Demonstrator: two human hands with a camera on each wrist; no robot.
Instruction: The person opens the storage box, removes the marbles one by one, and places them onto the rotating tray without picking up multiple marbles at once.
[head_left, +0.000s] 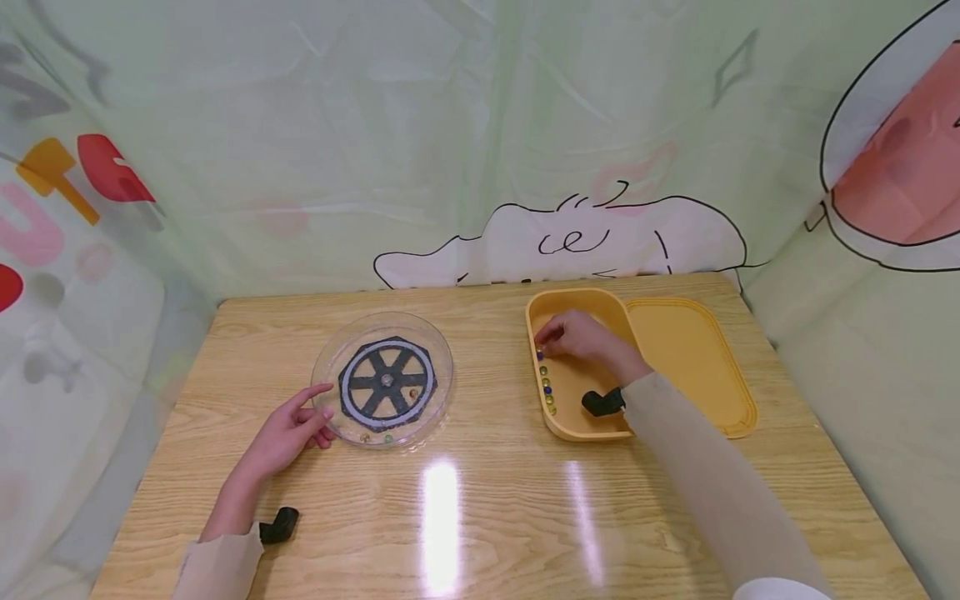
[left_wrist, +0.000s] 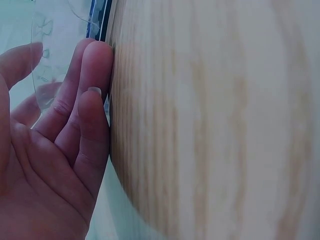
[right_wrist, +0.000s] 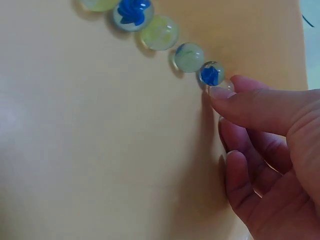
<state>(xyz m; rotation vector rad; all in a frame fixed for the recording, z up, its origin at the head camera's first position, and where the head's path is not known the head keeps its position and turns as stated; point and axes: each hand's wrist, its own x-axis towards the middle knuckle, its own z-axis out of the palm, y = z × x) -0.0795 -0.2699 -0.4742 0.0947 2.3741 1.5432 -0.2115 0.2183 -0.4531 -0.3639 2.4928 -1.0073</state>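
My right hand (head_left: 581, 336) is inside a yellow tray (head_left: 596, 434), by its left wall. Thumb and index finger pinch a clear marble (right_wrist: 228, 86), mostly hidden by the fingertips. It sits at the end of a row of several marbles; a blue-swirled marble (right_wrist: 211, 73) is just beside it, a yellowish marble (right_wrist: 159, 33) farther along. On the left, my left hand (head_left: 288, 427) rests against the near-left rim of a clear round dish (head_left: 442, 417), its fingers fairly straight. A dark spoked wheel shape (head_left: 387, 380) shows through the dish, with a green marble (head_left: 388, 438) near its rim.
Against the tray's right side lies a flat yellow lid (head_left: 686, 367). Both stand on a wood-grain table (head_left: 495, 517). A printed cloth (head_left: 375, 150) hangs behind the table and at both sides. Each sleeve carries a black wrist camera (head_left: 279, 526).
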